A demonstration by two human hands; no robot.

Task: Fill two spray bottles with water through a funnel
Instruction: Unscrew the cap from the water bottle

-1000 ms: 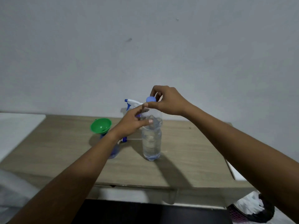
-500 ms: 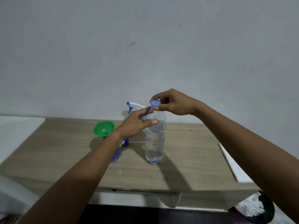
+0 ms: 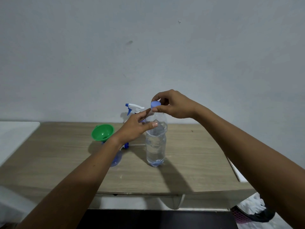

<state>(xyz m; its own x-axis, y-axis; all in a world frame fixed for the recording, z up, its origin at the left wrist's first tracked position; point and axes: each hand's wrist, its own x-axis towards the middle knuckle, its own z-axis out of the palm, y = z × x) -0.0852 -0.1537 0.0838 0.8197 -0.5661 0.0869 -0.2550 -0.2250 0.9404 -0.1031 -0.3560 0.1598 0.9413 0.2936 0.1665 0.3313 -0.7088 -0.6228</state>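
Observation:
A clear plastic water bottle [image 3: 156, 146] stands upright mid-table, partly full. My left hand [image 3: 137, 125] grips its shoulder from the left. My right hand [image 3: 171, 104] pinches the blue cap [image 3: 155, 104] at the bottle's neck. A green funnel [image 3: 102, 132] sits in a bluish spray bottle [image 3: 116, 158] to the left, mostly hidden by my left forearm. Behind my left hand shows a white and blue spray head [image 3: 134, 108] of a second spray bottle; its body is hidden.
The wooden table [image 3: 189, 162] runs up to a grey wall. A white surface [image 3: 14, 136] adjoins on the left, a white board [image 3: 237, 174] lies at the right edge, and a basket with white cloth [image 3: 254, 210] sits on the floor lower right.
My right hand with the blue cap has come down onto the bottle's neck and turned at the wrist. My left hand keeps its hold on the bottle.

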